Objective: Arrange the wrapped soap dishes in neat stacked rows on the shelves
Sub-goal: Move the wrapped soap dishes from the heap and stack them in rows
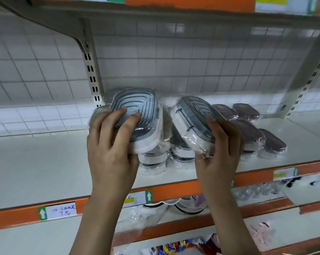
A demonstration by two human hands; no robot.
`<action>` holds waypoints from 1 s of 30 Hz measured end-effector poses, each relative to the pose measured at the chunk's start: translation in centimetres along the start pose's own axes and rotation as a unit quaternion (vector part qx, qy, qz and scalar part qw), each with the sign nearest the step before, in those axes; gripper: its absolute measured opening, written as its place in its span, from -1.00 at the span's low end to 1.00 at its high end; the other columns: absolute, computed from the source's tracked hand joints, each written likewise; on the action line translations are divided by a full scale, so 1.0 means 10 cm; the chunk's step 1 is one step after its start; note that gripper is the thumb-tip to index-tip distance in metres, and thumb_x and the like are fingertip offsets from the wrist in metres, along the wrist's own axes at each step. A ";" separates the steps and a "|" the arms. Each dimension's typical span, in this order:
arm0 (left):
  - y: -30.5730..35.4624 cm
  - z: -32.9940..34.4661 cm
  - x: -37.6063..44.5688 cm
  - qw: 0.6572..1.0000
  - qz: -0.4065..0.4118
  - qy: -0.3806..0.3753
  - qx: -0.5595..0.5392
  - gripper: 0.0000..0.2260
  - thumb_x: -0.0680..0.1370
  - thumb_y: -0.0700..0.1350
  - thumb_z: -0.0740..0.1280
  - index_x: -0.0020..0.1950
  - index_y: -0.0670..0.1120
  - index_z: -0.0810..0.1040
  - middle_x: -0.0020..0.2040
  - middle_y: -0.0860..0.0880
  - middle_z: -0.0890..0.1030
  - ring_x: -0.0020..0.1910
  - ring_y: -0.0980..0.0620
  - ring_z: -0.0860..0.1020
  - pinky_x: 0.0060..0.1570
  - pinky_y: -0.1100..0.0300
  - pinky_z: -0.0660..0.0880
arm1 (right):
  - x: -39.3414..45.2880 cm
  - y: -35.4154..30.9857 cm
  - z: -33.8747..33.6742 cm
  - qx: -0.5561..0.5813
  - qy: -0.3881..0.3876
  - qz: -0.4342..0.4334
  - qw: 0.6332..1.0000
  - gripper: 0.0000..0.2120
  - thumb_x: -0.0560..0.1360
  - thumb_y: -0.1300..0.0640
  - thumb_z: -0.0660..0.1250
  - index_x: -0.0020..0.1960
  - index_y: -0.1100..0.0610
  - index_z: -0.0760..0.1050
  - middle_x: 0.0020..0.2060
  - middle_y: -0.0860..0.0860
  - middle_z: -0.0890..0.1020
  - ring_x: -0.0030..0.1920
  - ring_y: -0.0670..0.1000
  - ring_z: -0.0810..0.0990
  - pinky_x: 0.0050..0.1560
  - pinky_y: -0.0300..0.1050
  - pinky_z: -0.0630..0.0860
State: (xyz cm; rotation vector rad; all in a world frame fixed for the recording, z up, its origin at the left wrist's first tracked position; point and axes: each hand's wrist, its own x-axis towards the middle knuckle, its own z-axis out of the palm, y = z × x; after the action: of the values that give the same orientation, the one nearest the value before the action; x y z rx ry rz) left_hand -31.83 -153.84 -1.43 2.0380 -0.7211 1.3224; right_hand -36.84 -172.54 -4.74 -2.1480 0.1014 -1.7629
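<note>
Soap dishes: two clear-film-wrapped oval dishes with grey ridged tops and white bases are being held up above the cream metal shelf [45,162], both tilted with their tops facing the camera.
Left dish: the grey-topped wrapped dish [137,115] is sitting over the left stack on the shelf, raised clear of it.
Left hand: the left hand [110,144] is gripping the left dish, fingers curling over its grey top and thumb tucked under the white base.
Right dish: the second grey-topped wrapped dish [192,124] is leaning beside the first, over the right stack on the shelf.
Right hand: the right hand [220,150] is holding this dish by its near end, fingers wrapping round its far side and thumb pressing the crinkled film at the bottom.
Stacks: wrapped white-and-grey dishes [155,161] are standing piled on the shelf just behind and beneath the two held dishes.
Purple dishes: four wrapped oval dishes with dark purple tops [249,133] are lying flat on the shelf to the right of the stacks, in two rows.
Shelf edge: an orange price strip [175,192] with labels is running along the shelf's front.
Back wall: white square tiles [155,61] are showing behind the shelf.
</note>
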 end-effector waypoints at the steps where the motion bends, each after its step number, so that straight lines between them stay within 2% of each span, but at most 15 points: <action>1: 0.01 0.02 0.00 1.000 0.000 0.002 -0.001 -0.38 0.21 -0.45 0.21 0.25 -0.10 0.42 0.22 -0.16 0.44 0.23 -0.24 0.37 0.28 0.00 0.31 | 0.00 0.02 -0.01 -0.003 0.001 0.001 1.000 -0.27 0.23 0.54 0.42 0.28 0.04 0.35 0.20 0.07 0.38 0.25 0.13 0.36 0.28 0.05 0.39; 4: 0.06 0.10 0.01 1.000 0.000 0.011 -0.010 -0.35 0.21 -0.51 0.27 0.25 -0.10 0.42 0.24 -0.14 0.42 0.24 -0.24 0.37 0.30 0.04 0.29 | 0.02 0.11 -0.05 -0.010 0.012 0.001 1.000 -0.27 0.25 0.54 0.43 0.28 0.04 0.35 0.21 0.07 0.38 0.25 0.10 0.36 0.24 0.10 0.42; 8: 0.21 0.22 0.04 1.000 0.004 0.010 -0.021 -0.36 0.22 -0.51 0.26 0.25 -0.10 0.43 0.23 -0.14 0.43 0.24 -0.25 0.40 0.32 0.10 0.25 | 0.03 0.30 -0.14 -0.021 0.011 0.003 1.000 -0.29 0.28 0.49 0.45 0.29 0.04 0.33 0.22 0.07 0.38 0.29 -0.01 0.30 0.33 -0.13 0.32; 10: 0.33 0.31 0.04 1.000 -0.002 0.004 -0.028 -0.37 0.22 -0.48 0.23 0.26 -0.09 0.42 0.23 -0.13 0.43 0.23 -0.24 0.39 0.29 0.06 0.28 | 0.04 0.43 -0.21 -0.032 0.007 0.006 0.999 -0.28 0.26 0.50 0.44 0.30 0.05 0.33 0.23 0.11 0.40 0.28 0.07 0.33 0.37 -0.19 0.25; 12: 0.46 0.43 0.04 0.999 -0.005 -0.001 -0.037 -0.37 0.23 -0.46 0.22 0.26 -0.08 0.42 0.23 -0.15 0.46 0.23 -0.22 0.38 0.26 0.00 0.32 | 0.06 0.60 -0.28 -0.035 0.003 0.021 0.999 -0.26 0.25 0.50 0.45 0.30 0.05 0.32 0.24 0.12 0.39 0.28 0.14 0.35 0.35 -0.07 0.32; 14: 0.62 0.57 0.05 0.999 -0.006 -0.004 -0.043 -0.38 0.23 -0.45 0.22 0.27 -0.08 0.42 0.23 -0.17 0.49 0.23 -0.21 0.38 0.27 -0.01 0.33 | 0.10 0.80 -0.33 -0.040 -0.003 0.036 0.999 -0.25 0.25 0.49 0.46 0.31 0.04 0.31 0.25 0.07 0.36 0.29 0.12 0.33 0.29 0.14 0.39; 15: 0.70 0.65 0.05 0.999 -0.006 -0.005 -0.045 -0.38 0.23 -0.45 0.22 0.27 -0.09 0.42 0.22 -0.18 0.50 0.24 -0.21 0.38 0.29 0.01 0.31 | 0.12 0.91 -0.34 -0.044 -0.003 0.035 0.998 -0.26 0.25 0.48 0.47 0.31 0.05 0.32 0.24 0.07 0.35 0.29 0.12 0.33 0.27 0.17 0.40; 18: 1.00 0.93 0.02 0.998 -0.015 -0.021 -0.050 -0.40 0.25 -0.42 0.20 0.26 -0.09 0.41 0.21 -0.20 0.52 0.22 -0.22 0.40 0.29 0.01 0.31 | 0.22 1.25 -0.39 -0.038 -0.012 0.017 0.999 -0.37 0.32 0.43 0.46 0.28 0.07 0.35 0.21 0.07 0.37 0.25 0.14 0.37 0.31 -0.05 0.35; 20: 1.17 1.16 0.00 0.997 -0.025 -0.049 -0.050 -0.42 0.26 -0.37 0.19 0.27 -0.08 0.41 0.21 -0.18 0.52 0.21 -0.22 0.42 0.27 0.01 0.32 | 0.30 1.47 -0.41 -0.031 -0.027 -0.003 0.999 -0.45 0.33 0.40 0.36 0.26 0.09 0.36 0.19 0.08 0.38 0.22 0.14 0.37 0.27 0.05 0.39; 22: 1.27 1.38 0.00 0.996 -0.036 -0.075 -0.036 -0.43 0.25 -0.33 0.22 0.27 -0.10 0.42 0.20 -0.17 0.52 0.19 -0.20 0.42 0.25 0.03 0.32 | 0.37 1.67 -0.40 -0.029 -0.044 -0.004 0.999 -0.38 0.24 0.46 0.35 0.25 0.11 0.36 0.18 0.08 0.37 0.20 0.13 0.37 0.19 0.18 0.43; 25: 1.30 1.66 0.03 0.994 -0.057 -0.096 0.008 -0.47 0.26 -0.34 0.32 0.23 -0.15 0.50 0.17 -0.16 0.54 0.17 -0.15 0.40 0.21 0.04 0.31 | 0.45 1.89 -0.34 -0.020 -0.064 0.011 0.998 -0.30 0.16 0.51 0.37 0.24 0.11 0.36 0.17 0.08 0.38 0.18 0.13 0.36 0.13 0.25 0.47; 28: 1.23 1.90 0.13 0.987 -0.079 -0.125 0.065 -0.45 0.22 -0.38 0.42 0.21 -0.17 0.53 0.14 -0.18 0.56 0.13 -0.22 0.46 0.12 -0.03 0.43 | 0.58 2.03 -0.22 -0.022 -0.091 0.023 0.995 -0.29 0.12 0.48 0.46 0.23 0.15 0.42 0.18 0.10 0.42 0.18 0.12 0.34 0.15 0.21 0.47; 30: 1.15 2.03 0.26 0.980 -0.086 -0.152 0.098 -0.46 0.21 -0.38 0.45 0.19 -0.18 0.54 0.12 -0.19 0.58 0.07 -0.26 0.52 0.02 -0.05 0.49 | 0.70 2.09 -0.09 -0.028 -0.129 0.045 0.990 -0.32 0.15 0.43 0.47 0.24 0.17 0.46 0.18 0.15 0.48 0.19 0.11 0.34 0.22 0.11 0.40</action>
State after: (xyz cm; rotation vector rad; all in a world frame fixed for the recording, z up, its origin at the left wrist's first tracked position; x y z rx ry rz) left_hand -26.88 -176.72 -3.52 2.4364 -0.5447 1.0291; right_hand -32.62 -194.18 -4.65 -2.3510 0.1804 -1.4342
